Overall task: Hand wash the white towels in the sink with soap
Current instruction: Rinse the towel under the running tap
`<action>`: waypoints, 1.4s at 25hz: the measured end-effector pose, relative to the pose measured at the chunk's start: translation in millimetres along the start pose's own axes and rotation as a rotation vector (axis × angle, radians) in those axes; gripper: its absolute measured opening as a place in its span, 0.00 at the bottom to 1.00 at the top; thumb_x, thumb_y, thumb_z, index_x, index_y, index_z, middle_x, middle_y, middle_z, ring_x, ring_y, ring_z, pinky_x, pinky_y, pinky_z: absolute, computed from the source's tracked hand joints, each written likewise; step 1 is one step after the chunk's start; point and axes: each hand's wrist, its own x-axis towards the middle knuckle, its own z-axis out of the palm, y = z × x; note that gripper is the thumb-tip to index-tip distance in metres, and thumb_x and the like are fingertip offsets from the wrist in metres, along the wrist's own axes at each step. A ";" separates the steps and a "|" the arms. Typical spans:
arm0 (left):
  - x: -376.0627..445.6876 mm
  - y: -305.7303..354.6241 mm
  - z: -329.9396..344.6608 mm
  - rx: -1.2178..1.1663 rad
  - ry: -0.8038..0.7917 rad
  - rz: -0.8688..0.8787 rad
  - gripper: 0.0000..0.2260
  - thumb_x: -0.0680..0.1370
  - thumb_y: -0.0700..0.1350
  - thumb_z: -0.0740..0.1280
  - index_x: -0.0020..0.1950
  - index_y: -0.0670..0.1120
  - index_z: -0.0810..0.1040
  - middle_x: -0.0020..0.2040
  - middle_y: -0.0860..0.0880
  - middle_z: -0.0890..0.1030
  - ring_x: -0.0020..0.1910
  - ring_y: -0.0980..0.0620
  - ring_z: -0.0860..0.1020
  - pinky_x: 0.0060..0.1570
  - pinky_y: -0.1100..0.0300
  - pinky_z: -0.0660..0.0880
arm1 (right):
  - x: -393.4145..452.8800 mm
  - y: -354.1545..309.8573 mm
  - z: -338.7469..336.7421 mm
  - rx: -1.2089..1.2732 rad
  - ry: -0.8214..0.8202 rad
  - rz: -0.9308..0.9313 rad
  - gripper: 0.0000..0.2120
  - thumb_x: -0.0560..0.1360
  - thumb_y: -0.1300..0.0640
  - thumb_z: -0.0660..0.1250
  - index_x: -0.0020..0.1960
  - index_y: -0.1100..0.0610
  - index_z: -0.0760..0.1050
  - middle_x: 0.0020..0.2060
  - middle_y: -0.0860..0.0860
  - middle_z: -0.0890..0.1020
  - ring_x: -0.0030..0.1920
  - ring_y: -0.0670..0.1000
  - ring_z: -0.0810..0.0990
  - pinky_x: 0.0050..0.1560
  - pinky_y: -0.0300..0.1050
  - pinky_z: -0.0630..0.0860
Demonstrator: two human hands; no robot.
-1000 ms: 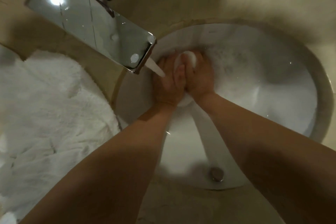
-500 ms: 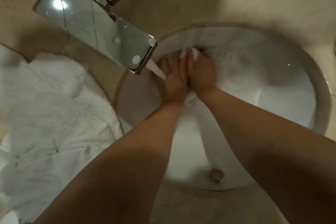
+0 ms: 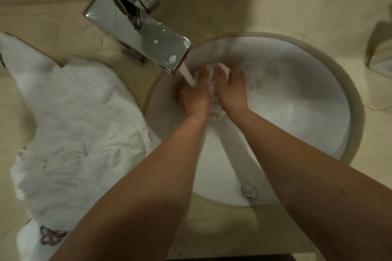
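Both hands are down in the round white sink (image 3: 318,125) right under the flat chrome faucet (image 3: 137,32), which is running a stream of water (image 3: 187,75) onto the back of the left hand (image 3: 196,97). There's a small wet white towel (image 3: 214,89) bunched up between the 2 hands: the left hand presses against it from one side with fingers mostly straight, and the right hand (image 3: 232,91) curls its fingers over the top end of it, so both have hold of it. A bit of the cloth pokes out below near the wrists too. Suds are scattered over the far side of the basin. The overflow hole (image 3: 248,190) sits on the near wall. Off to the left on the beige stone counter (image 3: 275,12) lies a big fluffy white towel (image 3: 74,125), with a small butterfly embroidery (image 3: 52,235) at its near corner.
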 end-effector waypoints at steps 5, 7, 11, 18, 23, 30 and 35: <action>-24.1 2.5 -12.0 -0.107 0.073 0.161 0.22 0.78 0.55 0.70 0.66 0.43 0.76 0.54 0.50 0.81 0.56 0.51 0.79 0.55 0.64 0.70 | -0.9 -16.7 -1.1 0.142 0.001 -0.046 0.11 0.83 0.55 0.55 0.52 0.56 0.75 0.45 0.49 0.79 0.47 0.40 0.77 0.49 0.35 0.71; -26.1 -5.7 -16.8 -0.144 0.062 0.204 0.21 0.78 0.55 0.70 0.66 0.45 0.75 0.55 0.51 0.80 0.56 0.51 0.79 0.57 0.62 0.72 | -1.4 -23.6 -1.8 0.155 0.006 -0.049 0.10 0.80 0.59 0.58 0.44 0.59 0.76 0.36 0.48 0.78 0.34 0.38 0.74 0.39 0.33 0.70; -18.7 -24.6 -30.2 -0.117 -0.007 0.307 0.17 0.76 0.56 0.71 0.59 0.47 0.75 0.53 0.50 0.81 0.55 0.51 0.80 0.58 0.57 0.75 | 5.4 -19.7 -13.9 -0.030 -0.077 -0.064 0.15 0.76 0.48 0.60 0.48 0.59 0.76 0.41 0.54 0.81 0.40 0.50 0.77 0.44 0.46 0.73; -10.2 -37.0 -26.1 0.009 0.017 0.370 0.21 0.79 0.55 0.59 0.61 0.42 0.79 0.55 0.45 0.82 0.56 0.47 0.79 0.57 0.56 0.73 | -12.3 6.3 2.4 -0.197 -0.243 -0.264 0.24 0.79 0.44 0.56 0.68 0.55 0.73 0.63 0.55 0.75 0.62 0.54 0.74 0.62 0.45 0.70; -5.5 -37.3 -24.2 -0.037 -0.141 0.296 0.31 0.75 0.64 0.53 0.65 0.45 0.78 0.62 0.48 0.80 0.64 0.50 0.76 0.66 0.56 0.70 | -31.6 33.7 18.0 -0.080 -0.001 -0.254 0.33 0.75 0.36 0.54 0.73 0.54 0.68 0.68 0.54 0.73 0.66 0.49 0.71 0.63 0.34 0.63; 7.6 -43.3 -8.8 0.185 -0.136 0.385 0.23 0.80 0.57 0.51 0.52 0.43 0.80 0.49 0.36 0.81 0.49 0.37 0.78 0.47 0.53 0.70 | -18.0 33.3 31.8 -0.114 0.116 -0.125 0.31 0.73 0.34 0.59 0.65 0.55 0.75 0.58 0.53 0.78 0.58 0.52 0.75 0.55 0.35 0.65; 19.2 -43.6 2.5 -0.044 -0.009 0.294 0.15 0.73 0.62 0.65 0.44 0.51 0.81 0.44 0.48 0.85 0.43 0.54 0.83 0.48 0.54 0.81 | 9.6 44.1 30.3 -0.446 0.118 -0.178 0.22 0.81 0.46 0.60 0.67 0.61 0.72 0.62 0.58 0.78 0.63 0.57 0.75 0.60 0.40 0.64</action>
